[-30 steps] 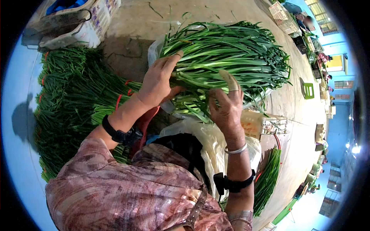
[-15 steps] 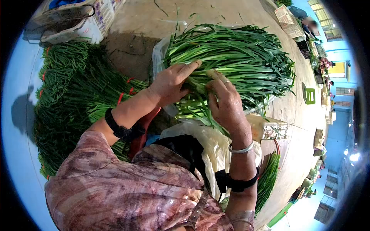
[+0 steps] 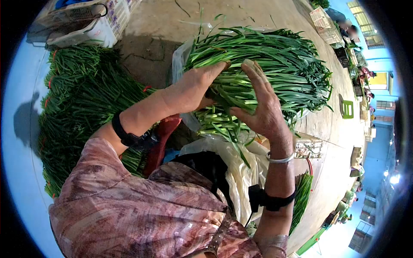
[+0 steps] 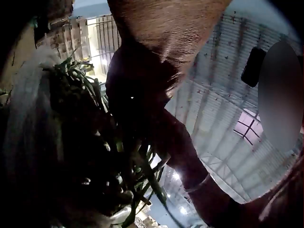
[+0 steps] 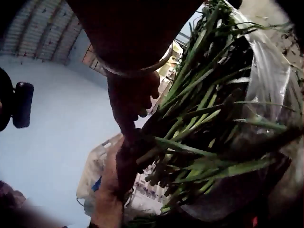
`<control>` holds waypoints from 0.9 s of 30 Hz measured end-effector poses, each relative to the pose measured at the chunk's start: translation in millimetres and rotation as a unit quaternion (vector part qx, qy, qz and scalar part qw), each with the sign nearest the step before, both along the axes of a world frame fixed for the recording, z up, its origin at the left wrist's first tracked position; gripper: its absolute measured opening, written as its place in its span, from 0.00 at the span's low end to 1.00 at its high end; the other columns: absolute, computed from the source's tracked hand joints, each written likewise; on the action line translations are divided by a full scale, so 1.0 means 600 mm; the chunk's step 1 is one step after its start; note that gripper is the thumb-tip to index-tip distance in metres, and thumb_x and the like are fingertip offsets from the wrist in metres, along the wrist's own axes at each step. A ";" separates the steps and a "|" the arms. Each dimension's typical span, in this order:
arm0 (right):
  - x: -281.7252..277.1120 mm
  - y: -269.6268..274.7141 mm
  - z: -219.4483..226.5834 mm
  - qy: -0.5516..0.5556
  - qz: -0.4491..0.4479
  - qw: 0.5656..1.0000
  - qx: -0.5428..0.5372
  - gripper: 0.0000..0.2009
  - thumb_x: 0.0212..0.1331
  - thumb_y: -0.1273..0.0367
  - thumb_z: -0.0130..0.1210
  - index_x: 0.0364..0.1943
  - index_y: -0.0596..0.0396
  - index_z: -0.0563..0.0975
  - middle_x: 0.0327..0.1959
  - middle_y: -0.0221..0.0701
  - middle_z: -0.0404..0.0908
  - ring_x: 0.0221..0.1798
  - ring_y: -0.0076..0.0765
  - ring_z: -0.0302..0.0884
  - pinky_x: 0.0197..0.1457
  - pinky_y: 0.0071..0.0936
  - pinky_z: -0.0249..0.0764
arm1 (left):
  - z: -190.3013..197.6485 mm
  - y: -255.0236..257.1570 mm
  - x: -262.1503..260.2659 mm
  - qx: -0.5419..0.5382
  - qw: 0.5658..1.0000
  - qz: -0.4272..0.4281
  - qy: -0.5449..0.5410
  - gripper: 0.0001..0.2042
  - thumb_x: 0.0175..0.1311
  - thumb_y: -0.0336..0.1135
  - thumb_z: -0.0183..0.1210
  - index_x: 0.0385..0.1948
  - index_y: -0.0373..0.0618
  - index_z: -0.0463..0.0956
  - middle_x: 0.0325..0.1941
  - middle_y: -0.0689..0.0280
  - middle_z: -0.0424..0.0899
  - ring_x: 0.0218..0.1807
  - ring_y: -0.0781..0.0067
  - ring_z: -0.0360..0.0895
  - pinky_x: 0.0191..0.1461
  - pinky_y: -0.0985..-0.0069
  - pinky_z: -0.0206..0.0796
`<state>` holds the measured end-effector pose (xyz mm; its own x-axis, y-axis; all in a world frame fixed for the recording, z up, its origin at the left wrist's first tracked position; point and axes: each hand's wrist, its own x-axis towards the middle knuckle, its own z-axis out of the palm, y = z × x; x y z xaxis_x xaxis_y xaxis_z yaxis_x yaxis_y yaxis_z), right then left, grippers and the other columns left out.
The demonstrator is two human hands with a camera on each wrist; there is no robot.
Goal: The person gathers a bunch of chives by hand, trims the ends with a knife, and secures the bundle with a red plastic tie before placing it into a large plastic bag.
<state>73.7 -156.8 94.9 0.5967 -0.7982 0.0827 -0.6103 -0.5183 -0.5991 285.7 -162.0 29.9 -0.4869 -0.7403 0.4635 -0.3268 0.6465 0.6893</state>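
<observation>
A thick heap of garlic chives (image 3: 279, 64), pale stems toward the person and dark leaves pointing away, lies on clear plastic sheeting (image 3: 177, 60). At the stem end, my left hand (image 3: 189, 88) holds some garlic chives (image 3: 228, 94) between its long fingers and the thumb below. Those stalks also show in the right wrist view, running into the left hand (image 5: 116, 164). Facing it, my right hand (image 3: 269, 107) has straight fingers over the leaves and its thumb spread apart. Deep shadow hides the left fingertips in the left wrist view.
Tied bundles of chives (image 3: 81, 112) are stacked to the left beside a white crate (image 3: 103, 32). One more bundle (image 3: 302, 198) lies at the right, near a pale crate (image 3: 307, 147). A green stool (image 3: 347, 109) stands farther off. Cream plastic (image 3: 245, 165) covers the lap.
Both hands came together over the stem end, then the right hand moved slightly right and straightened its fingers. The left hand shifted a little right, with chives between its fingers and thumb.
</observation>
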 end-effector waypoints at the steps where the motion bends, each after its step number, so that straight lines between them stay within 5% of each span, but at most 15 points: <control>1: 0.010 -0.002 0.003 0.087 0.009 0.993 -0.075 0.53 0.36 0.56 0.70 0.67 0.58 0.50 0.67 0.46 0.56 0.72 0.51 0.48 0.73 0.44 0.45 | 0.003 -0.001 0.000 0.014 1.000 0.011 -0.021 0.39 0.44 0.22 0.64 0.63 0.32 0.53 0.61 0.45 0.65 0.62 0.47 0.65 0.64 0.64 0.61; 3: 0.028 -0.009 -0.016 0.191 0.023 0.967 -0.167 0.56 0.34 0.59 0.71 0.68 0.56 0.45 0.65 0.45 0.61 0.70 0.49 0.53 0.72 0.46 0.48 | 0.019 0.000 -0.003 0.049 0.994 0.047 -0.082 0.40 0.44 0.20 0.62 0.64 0.33 0.52 0.63 0.44 0.64 0.64 0.48 0.64 0.64 0.64 0.61; 6: 0.048 -0.029 -0.027 0.174 0.012 0.976 -0.132 0.56 0.35 0.59 0.71 0.69 0.56 0.44 0.65 0.45 0.60 0.70 0.48 0.54 0.71 0.48 0.49 | 0.053 -0.008 -0.010 0.171 0.979 0.081 -0.078 0.40 0.43 0.20 0.61 0.64 0.34 0.52 0.61 0.43 0.66 0.61 0.47 0.67 0.61 0.64 0.64; 7: 0.053 -0.029 -0.040 0.145 -0.008 0.979 -0.141 0.59 0.30 0.66 0.73 0.69 0.53 0.43 0.58 0.42 0.69 0.62 0.47 0.64 0.68 0.48 0.54 | 0.055 -0.011 -0.008 0.222 0.968 0.079 -0.089 0.41 0.42 0.21 0.62 0.64 0.35 0.51 0.60 0.45 0.67 0.59 0.49 0.69 0.59 0.66 0.66; 10: 0.048 -0.016 -0.059 0.228 -0.014 0.957 -0.179 0.53 0.33 0.66 0.68 0.68 0.56 0.47 0.46 0.36 0.76 0.54 0.43 0.70 0.55 0.48 0.64 | 0.038 0.004 0.010 0.175 0.980 0.053 -0.072 0.43 0.41 0.20 0.62 0.66 0.39 0.50 0.58 0.47 0.69 0.59 0.52 0.70 0.58 0.68 0.66; 11: 0.047 -0.011 -0.065 0.214 -0.031 0.950 -0.226 0.47 0.30 0.69 0.67 0.64 0.54 0.58 0.37 0.30 0.77 0.46 0.39 0.72 0.51 0.44 0.64 | 0.035 0.007 0.026 0.209 0.978 0.014 -0.009 0.46 0.41 0.26 0.68 0.66 0.42 0.49 0.58 0.50 0.70 0.59 0.56 0.70 0.60 0.66 0.64; 14: 0.043 -0.011 -0.053 0.186 -0.019 0.958 -0.216 0.39 0.28 0.70 0.68 0.56 0.49 0.68 0.37 0.30 0.77 0.46 0.41 0.73 0.53 0.42 0.63 | -0.020 0.013 0.065 0.127 0.988 0.036 0.085 0.50 0.39 0.34 0.74 0.67 0.44 0.49 0.59 0.51 0.70 0.61 0.57 0.69 0.64 0.63 0.61; 15: 0.041 -0.012 -0.050 0.116 -0.034 0.970 -0.212 0.33 0.26 0.70 0.68 0.48 0.46 0.73 0.37 0.30 0.77 0.45 0.42 0.73 0.54 0.40 0.62 | -0.037 0.023 0.071 0.076 0.992 0.052 0.091 0.51 0.39 0.45 0.74 0.66 0.42 0.49 0.60 0.52 0.69 0.61 0.57 0.68 0.65 0.62 0.59; 19: 0.021 -0.011 -0.040 -0.011 -0.095 0.986 -0.140 0.23 0.27 0.74 0.65 0.37 0.49 0.77 0.38 0.30 0.79 0.48 0.41 0.74 0.57 0.38 0.61 | -0.045 0.097 0.031 0.025 0.993 0.110 0.022 0.53 0.36 0.52 0.73 0.66 0.43 0.51 0.66 0.53 0.59 0.66 0.53 0.59 0.66 0.59 0.51; 23: 0.011 -0.010 -0.036 -0.063 -0.109 0.984 -0.125 0.24 0.29 0.74 0.64 0.40 0.49 0.77 0.44 0.31 0.80 0.50 0.42 0.74 0.59 0.38 0.61 | -0.036 0.115 -0.012 -0.073 0.977 0.200 -0.032 0.50 0.39 0.52 0.72 0.65 0.41 0.53 0.64 0.52 0.62 0.63 0.51 0.61 0.63 0.58 0.53; 27: 0.011 -0.009 -0.025 -0.042 -0.093 0.990 -0.093 0.25 0.32 0.75 0.64 0.43 0.52 0.77 0.46 0.34 0.79 0.50 0.42 0.75 0.58 0.35 0.64 | -0.042 0.098 -0.031 -0.069 0.979 0.191 0.016 0.39 0.43 0.33 0.68 0.62 0.37 0.58 0.52 0.51 0.71 0.50 0.47 0.72 0.52 0.59 0.64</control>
